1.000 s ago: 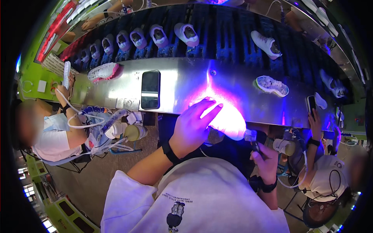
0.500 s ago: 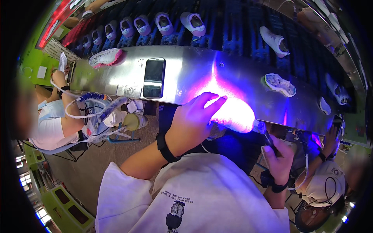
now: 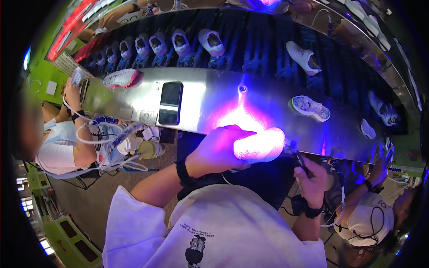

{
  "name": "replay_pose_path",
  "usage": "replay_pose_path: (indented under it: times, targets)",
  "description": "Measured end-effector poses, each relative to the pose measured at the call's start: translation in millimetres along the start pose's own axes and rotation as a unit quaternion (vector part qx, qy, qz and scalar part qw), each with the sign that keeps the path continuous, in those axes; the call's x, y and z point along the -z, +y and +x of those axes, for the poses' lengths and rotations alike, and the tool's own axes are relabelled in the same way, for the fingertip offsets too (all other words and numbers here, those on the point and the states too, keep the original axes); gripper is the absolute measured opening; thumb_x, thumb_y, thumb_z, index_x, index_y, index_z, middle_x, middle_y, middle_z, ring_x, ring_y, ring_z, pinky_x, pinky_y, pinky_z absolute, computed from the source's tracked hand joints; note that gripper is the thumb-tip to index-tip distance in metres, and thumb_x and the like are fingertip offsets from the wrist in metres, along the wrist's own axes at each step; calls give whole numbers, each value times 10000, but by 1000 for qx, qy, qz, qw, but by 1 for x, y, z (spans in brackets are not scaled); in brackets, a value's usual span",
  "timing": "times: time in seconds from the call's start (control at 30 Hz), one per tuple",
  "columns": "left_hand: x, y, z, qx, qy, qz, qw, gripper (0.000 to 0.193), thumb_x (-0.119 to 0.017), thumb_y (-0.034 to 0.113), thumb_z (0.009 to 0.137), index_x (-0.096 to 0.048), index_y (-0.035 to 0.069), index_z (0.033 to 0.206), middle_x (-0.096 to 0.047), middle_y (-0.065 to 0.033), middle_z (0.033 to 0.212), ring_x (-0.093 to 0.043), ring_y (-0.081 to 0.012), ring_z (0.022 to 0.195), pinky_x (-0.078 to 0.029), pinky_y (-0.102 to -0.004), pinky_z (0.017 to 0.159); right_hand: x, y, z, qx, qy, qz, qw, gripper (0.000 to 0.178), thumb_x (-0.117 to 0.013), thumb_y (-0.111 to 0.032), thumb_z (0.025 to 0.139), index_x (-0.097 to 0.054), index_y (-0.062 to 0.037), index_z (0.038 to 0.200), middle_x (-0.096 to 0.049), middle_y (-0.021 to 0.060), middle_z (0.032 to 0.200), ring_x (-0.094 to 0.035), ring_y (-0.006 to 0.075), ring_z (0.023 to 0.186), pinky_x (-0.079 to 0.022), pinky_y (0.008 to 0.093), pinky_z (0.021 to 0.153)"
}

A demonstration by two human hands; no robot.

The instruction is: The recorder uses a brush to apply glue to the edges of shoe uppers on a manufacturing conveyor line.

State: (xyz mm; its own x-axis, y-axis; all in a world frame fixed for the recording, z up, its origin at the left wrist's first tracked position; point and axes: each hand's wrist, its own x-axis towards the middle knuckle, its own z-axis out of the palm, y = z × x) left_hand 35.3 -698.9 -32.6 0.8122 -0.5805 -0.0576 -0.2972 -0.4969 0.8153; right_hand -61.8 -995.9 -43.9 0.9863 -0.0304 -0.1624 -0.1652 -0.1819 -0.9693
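My left hand (image 3: 218, 151) is closed round one end of a shoe (image 3: 261, 145), holding it over the near edge of the metal ledge. Violet light makes the shoe glow so strongly that its details are washed out. In my right hand (image 3: 312, 179) is a brush (image 3: 291, 145) with a dark handle, gripped low down. Its bristle end is at the shoe's right end; whether they touch I cannot tell. A thin pale tube hangs by that hand.
Along the metal ledge (image 3: 196, 100) lie a phone (image 3: 170, 103), a pink-edged sole (image 3: 120, 78), a white sole (image 3: 311, 108) and a smaller pale piece (image 3: 368, 129). Beyond, a dark conveyor (image 3: 254, 44) carries several shoes (image 3: 181, 43). Co-workers sit on both sides.
The shoe has tilted and come nearer my body, my left fingers now wrapping its end. My right hand and the brush have shifted slightly left. The view has tipped upward a little.
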Motion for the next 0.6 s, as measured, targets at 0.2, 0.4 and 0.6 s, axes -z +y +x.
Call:
replay_pose_path:
  times: [0.2,0.4,0.6]
  targets:
    - [-25,1,2,85,-20,-118,989,783,-899,227,635,-600,6,1324,-676,-164,1189,-645,-255,1120,-495,-372,987,1,0,13,-46,8,17,999,326,-697,-74,898,-684,28,1207,-624,2,773,-555,67,689,-455,227,639]
    - [-17,9,0,103,-41,-133,985,844,-913,285,642,-572,-16,1353,-665,-178,1252,-646,-254,1148,-497,-370,1008,8,-16,21,-31,-24,-35,999,343,-709,-74,885,-687,6,1217,-645,6,795,-561,68,690,-463,236,651]
    - [0,7,-8,136,-67,-234,960,815,-927,340,692,-582,-98,1285,-669,-123,1201,-611,-173,1119,-473,-333,995,-3,-29,25,-19,-71,-21,997,372,-722,-58,869,-679,15,1232,-647,-7,810,-569,65,691,-469,233,642]
